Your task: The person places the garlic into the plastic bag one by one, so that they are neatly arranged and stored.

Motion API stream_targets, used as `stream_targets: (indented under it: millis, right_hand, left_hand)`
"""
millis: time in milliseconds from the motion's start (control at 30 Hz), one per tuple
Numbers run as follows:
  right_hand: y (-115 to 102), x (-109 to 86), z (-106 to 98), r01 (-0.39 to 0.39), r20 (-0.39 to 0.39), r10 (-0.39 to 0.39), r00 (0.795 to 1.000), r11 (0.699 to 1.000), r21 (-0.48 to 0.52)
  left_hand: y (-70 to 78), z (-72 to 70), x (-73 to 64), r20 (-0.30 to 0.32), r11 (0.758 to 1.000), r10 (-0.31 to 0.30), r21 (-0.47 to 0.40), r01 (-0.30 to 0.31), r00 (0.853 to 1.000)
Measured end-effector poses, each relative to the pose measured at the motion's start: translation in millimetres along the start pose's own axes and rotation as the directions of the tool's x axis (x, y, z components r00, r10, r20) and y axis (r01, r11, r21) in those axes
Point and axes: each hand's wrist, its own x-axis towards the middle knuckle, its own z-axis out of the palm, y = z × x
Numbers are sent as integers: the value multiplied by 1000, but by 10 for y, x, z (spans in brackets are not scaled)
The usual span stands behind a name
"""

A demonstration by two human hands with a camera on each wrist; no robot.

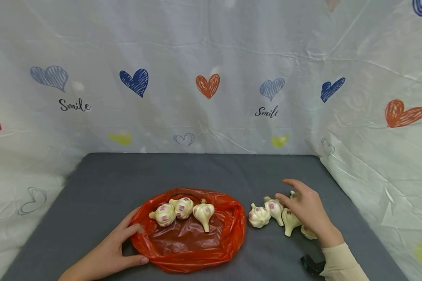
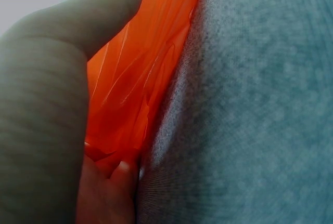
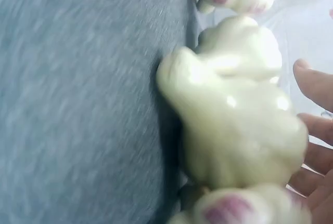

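A red plastic bag (image 1: 191, 244) lies open on the grey table, with three garlic bulbs (image 1: 183, 207) at its far side. My left hand (image 1: 136, 244) pinches the bag's left rim between thumb and fingers. In the left wrist view my thumb (image 2: 78, 26) lies over the orange-red bag (image 2: 135, 78) film. Right of the bag, several loose garlic bulbs (image 1: 258, 216) sit in a cluster on the table. Over them my right hand (image 1: 291, 194) hovers, fingers extended, index tip at one bulb. The right wrist view shows a bulb (image 3: 234, 120) close up beside straight fingers (image 3: 315, 83).
The grey table (image 1: 197, 171) is walled at the back and both sides by a white sheet (image 1: 211, 58) printed with hearts, close on the right (image 1: 379, 179). A black wrist device (image 1: 311, 265) sits by my right sleeve.
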Motion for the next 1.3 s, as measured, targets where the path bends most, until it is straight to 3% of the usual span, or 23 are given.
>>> stream_targets:
  millis: [567,933,1300]
  right_hand:
    - [273,-71,-114,-115,-6,115,993,993,-22]
    - [451,-102,-208,-213,74,216,974,976,-42]
    - [538,-108,-211,-218,85,222,971,974,-61]
  left_hand:
    - [-38,21,4,-6,1000,17,-23,-17,1000]
    - [-41,21,-12,12,999,3,-44,-2,1000]
    - [-14,-11,-2,30,999,-22,-46,23,999]
